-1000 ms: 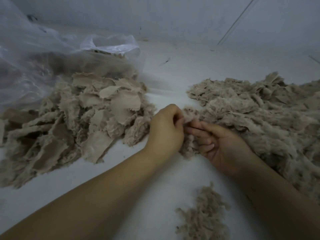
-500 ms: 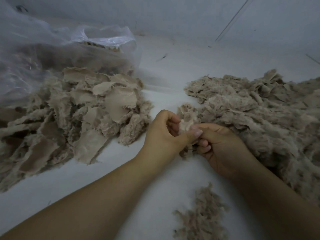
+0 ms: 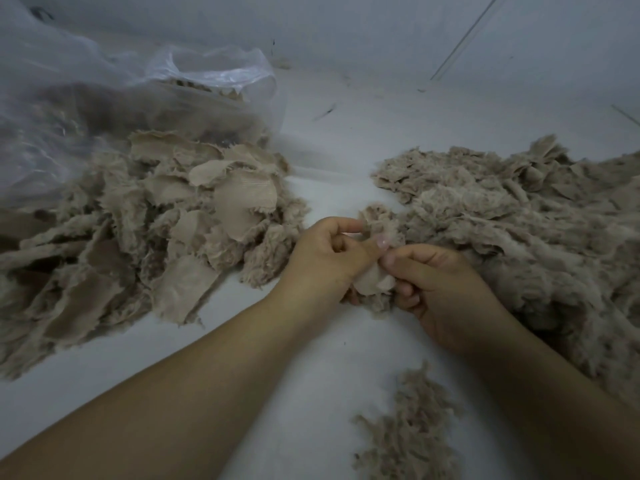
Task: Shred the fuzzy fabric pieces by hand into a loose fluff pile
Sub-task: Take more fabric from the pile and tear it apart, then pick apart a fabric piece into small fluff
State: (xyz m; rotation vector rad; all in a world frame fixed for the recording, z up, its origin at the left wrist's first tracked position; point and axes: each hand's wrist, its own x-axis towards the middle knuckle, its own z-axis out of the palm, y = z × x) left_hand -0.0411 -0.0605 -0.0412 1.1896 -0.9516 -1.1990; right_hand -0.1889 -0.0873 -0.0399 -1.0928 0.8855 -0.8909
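Head view | our left hand (image 3: 325,258) and right hand (image 3: 446,289) both pinch one fuzzy fabric piece (image 3: 374,284), held just above the white table (image 3: 311,358) | piece spans left-right between grips, so we'd pull apart sideways | fluff pile (image 3: 519,230) nearer the right hand.

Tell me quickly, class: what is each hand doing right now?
Left hand: closed, fingers pinching the fabric piece.
Right hand: closed, fingers gripping the same fabric piece.
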